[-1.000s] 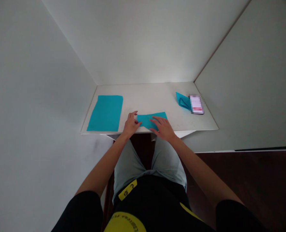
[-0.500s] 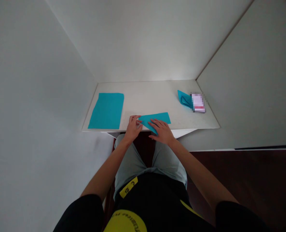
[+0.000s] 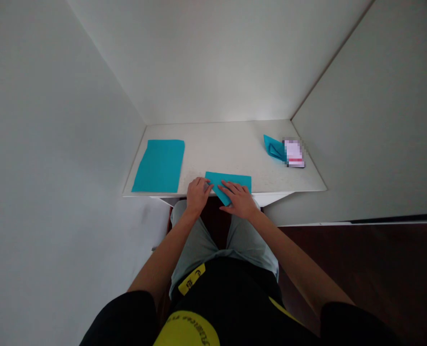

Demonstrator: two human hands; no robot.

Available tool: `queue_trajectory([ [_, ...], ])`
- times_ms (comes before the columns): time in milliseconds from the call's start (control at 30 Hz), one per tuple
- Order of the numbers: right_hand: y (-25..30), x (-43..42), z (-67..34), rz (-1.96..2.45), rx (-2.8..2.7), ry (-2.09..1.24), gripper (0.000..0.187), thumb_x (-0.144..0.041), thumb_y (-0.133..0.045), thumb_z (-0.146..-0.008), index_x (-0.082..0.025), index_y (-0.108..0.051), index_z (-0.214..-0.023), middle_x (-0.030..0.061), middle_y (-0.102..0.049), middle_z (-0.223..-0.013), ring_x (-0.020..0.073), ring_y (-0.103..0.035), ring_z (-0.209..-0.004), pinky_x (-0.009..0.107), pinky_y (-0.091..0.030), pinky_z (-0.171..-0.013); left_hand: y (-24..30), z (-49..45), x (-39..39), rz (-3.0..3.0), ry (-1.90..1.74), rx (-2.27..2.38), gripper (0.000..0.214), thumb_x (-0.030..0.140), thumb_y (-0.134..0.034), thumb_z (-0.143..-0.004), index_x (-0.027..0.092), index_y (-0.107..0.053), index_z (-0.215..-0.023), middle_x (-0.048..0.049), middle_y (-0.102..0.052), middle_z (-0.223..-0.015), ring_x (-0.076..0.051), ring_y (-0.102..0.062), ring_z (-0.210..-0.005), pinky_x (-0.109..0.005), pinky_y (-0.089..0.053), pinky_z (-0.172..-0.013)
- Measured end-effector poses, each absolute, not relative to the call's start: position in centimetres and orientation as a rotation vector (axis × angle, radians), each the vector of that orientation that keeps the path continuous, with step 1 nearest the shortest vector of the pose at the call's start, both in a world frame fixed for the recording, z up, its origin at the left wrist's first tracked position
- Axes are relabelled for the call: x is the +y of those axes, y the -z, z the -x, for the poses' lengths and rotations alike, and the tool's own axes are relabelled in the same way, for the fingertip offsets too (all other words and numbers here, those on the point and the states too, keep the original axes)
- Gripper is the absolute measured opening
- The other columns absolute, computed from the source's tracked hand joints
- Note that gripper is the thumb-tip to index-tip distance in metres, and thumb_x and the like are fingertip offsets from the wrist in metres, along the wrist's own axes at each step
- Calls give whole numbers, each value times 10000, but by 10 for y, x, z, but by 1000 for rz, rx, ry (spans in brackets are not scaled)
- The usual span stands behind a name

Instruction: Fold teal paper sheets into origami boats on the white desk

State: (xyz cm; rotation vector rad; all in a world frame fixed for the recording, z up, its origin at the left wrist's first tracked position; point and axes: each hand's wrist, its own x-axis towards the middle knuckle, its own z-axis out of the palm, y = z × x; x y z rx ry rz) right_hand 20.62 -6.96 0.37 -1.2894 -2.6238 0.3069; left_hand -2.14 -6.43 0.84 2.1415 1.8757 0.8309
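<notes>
A folded blue sheet of paper (image 3: 227, 178) lies at the front edge of the table, and a pointed flap of it hangs past that edge toward me. Its left corner is pinched between the thumb and fingers of my left hand (image 3: 198, 194). My right hand (image 3: 240, 199) rests on the paper with its fingers spread, pressing near the middle of the fold. Part of the paper is hidden under the right palm.
A flat blue sheet (image 3: 159, 166) lies at the left of the white table (image 3: 220, 144). Toward the right stands a folded blue paper piece (image 3: 274, 148), touching a blurred pinkish-white rectangular object (image 3: 294, 153). White walls close in the back and both sides.
The folded paper has turned clockwise, its right end dropping toward me. My left hand has shifted slightly left and nearer, and my right hand has slid a little nearer with the paper.
</notes>
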Motion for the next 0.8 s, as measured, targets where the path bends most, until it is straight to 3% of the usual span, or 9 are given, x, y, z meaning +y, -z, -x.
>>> queue_trajectory([
  [167,-4,-61,-238,1184,-2628,-318,986,-495,-792,-937,-289,-284,-1757,122,-358,-1790,367,-498,-1521,518,-422,-1155,-4,28,-70,-2326,-790,1705,298,291,-600,-1088,232,-725,-1352,-121,-763,-1334,-298,-666,-1302,-471,-506,-1139],
  [300,0,-50,-287,1239,-2579,-256,654,-431,-673,-1033,-296,-501,-1649,112,-560,-1666,347,-580,-1446,505,-435,-1091,-5,33,-70,-2364,-772,1655,316,340,-620,-1082,252,-742,-1360,-108,-729,-1433,-299,-625,-1395,-492,-466,-1196],
  [433,0,-42,-310,1189,-2570,-262,386,-355,-557,-1104,-308,-678,-1468,78,-713,-1504,289,-662,-1337,468,-424,-1048,-6,36,-57,-2340,-759,1679,253,358,-624,-1084,258,-788,-1249,-96,-764,-1343,-295,-649,-1327,-489,-478,-1149],
  [567,-6,-33,-302,1195,-2495,-319,278,-390,-548,-1118,-303,-771,-1259,68,-799,-1322,267,-697,-1207,447,-414,-999,-6,42,-39,-2322,-743,1643,205,337,-639,-1072,261,-813,-1151,-87,-782,-1236,-287,-665,-1230,-469,-510,-1070],
  [700,-8,-21,-290,1302,-2405,-380,244,-404,-588,-1086,-270,-791,-1098,92,-774,-1200,278,-675,-1101,425,-439,-918,-8,53,-19,-2295,-646,1565,154,307,-685,-1029,265,-821,-1091,-77,-781,-1125,-276,-688,-1120,-453,-528,-1038],
  [800,-6,-12,-288,1370,-2416,-386,252,-417,-601,-1065,-259,-790,-1116,113,-726,-1193,302,-645,-1085,437,-462,-923,-11,60,-1,-2299,-572,1519,317,309,-783,-945,255,-771,-1258,-94,-743,-1255,-288,-673,-1195,-457,-524,-1078],
])
